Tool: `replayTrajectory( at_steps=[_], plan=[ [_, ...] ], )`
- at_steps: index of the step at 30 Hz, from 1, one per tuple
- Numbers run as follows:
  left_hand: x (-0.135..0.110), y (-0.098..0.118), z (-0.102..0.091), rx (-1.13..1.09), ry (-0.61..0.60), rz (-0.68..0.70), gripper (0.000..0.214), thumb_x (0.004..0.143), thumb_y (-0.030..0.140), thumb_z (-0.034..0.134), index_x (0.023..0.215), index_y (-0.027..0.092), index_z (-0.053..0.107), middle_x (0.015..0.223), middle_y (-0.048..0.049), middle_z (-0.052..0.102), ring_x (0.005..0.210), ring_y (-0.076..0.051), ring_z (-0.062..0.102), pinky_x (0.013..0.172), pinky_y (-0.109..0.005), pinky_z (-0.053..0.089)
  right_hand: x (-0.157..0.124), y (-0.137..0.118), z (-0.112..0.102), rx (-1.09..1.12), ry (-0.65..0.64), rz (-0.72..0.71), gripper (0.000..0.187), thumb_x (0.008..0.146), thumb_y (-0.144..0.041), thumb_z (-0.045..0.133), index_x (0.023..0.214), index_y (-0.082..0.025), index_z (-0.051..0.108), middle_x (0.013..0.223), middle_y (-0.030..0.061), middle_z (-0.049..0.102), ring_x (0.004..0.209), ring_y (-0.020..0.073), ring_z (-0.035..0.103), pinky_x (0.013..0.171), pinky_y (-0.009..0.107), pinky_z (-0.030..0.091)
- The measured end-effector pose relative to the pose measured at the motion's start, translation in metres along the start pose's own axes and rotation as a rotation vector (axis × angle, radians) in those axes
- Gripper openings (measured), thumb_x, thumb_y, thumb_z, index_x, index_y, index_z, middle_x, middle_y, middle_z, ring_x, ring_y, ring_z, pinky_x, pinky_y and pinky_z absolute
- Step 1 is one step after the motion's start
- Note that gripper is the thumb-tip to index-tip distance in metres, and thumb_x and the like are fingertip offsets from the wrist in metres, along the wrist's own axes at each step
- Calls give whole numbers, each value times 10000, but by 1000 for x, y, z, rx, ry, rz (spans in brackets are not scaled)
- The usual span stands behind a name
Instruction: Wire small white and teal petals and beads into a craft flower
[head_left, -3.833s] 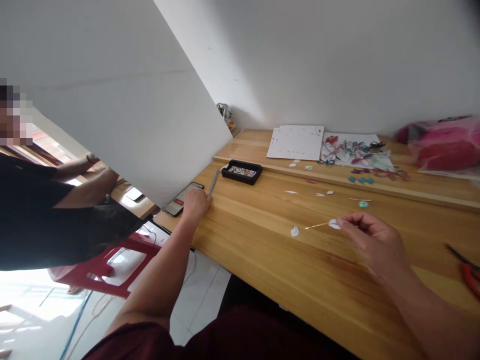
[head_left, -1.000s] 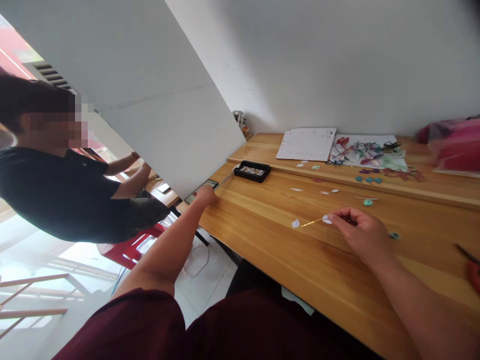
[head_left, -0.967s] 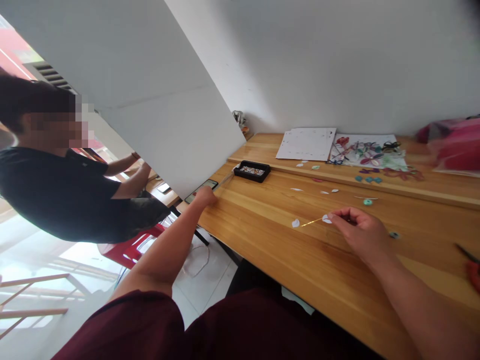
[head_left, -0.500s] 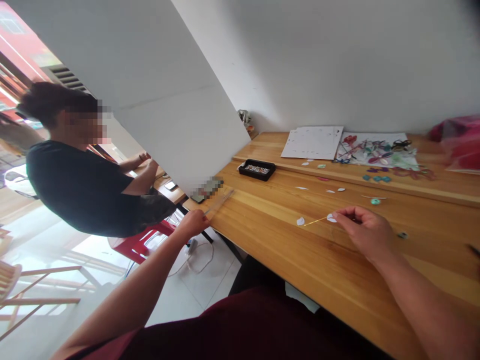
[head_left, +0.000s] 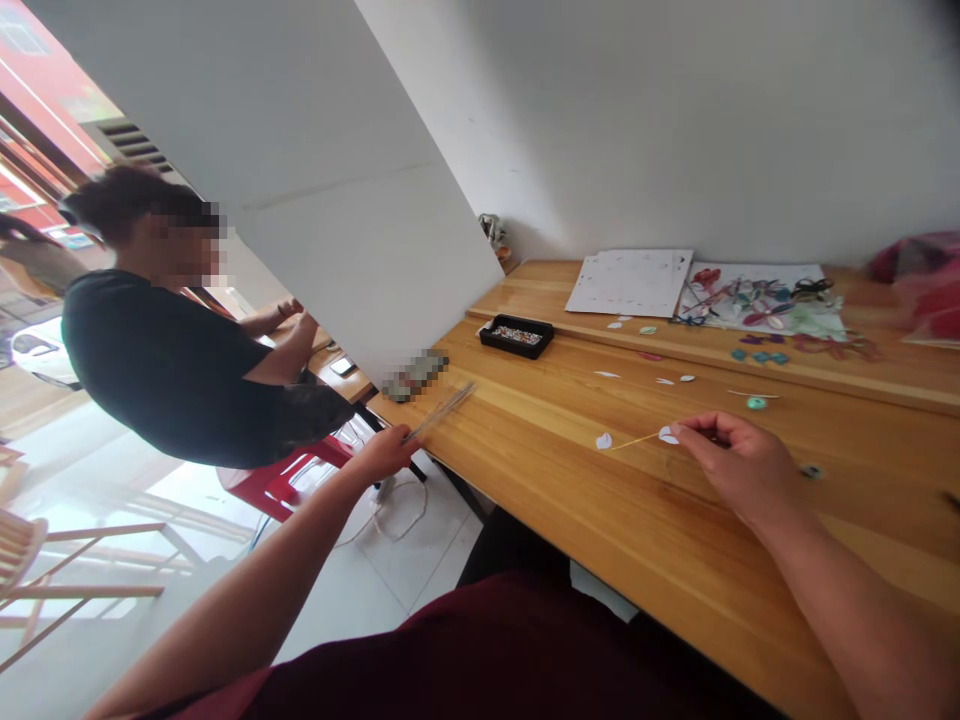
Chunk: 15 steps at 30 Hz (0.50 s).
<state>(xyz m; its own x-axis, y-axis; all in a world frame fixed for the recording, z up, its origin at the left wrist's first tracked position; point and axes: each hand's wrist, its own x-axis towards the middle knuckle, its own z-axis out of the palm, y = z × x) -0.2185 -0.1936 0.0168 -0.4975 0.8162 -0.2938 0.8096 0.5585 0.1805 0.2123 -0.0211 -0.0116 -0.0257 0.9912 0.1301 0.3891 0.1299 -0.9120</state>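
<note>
My left hand is off the wooden table's left edge, fingers closed round the end of metal tweezers that point up and right over the table. My right hand rests on the table, pinching a thin gold wire with a small white petal at my fingertips. Another white petal lies at the wire's far tip.
A black tray of beads, a blurred phone and white paper sheets with coloured craft pieces lie further back. A person in a black shirt sits left beyond a white partition. Pink bag far right.
My left hand has lifted the tweezers from beside the phone and drawn back off the table's left edge. My right hand has stayed put with the wire.
</note>
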Motion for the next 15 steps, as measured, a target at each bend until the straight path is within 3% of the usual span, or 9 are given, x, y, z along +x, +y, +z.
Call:
replayTrajectory(
  at_steps=[4,9,15],
  plan=[
    [5,-2,1,-61,68,5,272,944,369,512,742,200,577,740,-80,664,799,-249,657,733,-332,438,1,2,0,-3,-15,10,261,696,-478,715,750,-223,726,726,35,721,662,205,614,674,352,449],
    [6,-2,-3,-306,140,55,294,903,332,549,642,197,555,622,-33,565,630,-181,547,642,-298,397,2,3,0,23,8,11,261,680,-477,726,748,-224,729,738,37,728,678,207,625,680,342,464],
    [17,29,-8,-786,248,229,423,937,587,417,906,191,563,624,43,432,480,-96,379,478,-221,314,2,1,1,37,8,17,294,663,-497,737,751,-216,727,736,47,725,675,205,614,688,348,460]
  ],
)
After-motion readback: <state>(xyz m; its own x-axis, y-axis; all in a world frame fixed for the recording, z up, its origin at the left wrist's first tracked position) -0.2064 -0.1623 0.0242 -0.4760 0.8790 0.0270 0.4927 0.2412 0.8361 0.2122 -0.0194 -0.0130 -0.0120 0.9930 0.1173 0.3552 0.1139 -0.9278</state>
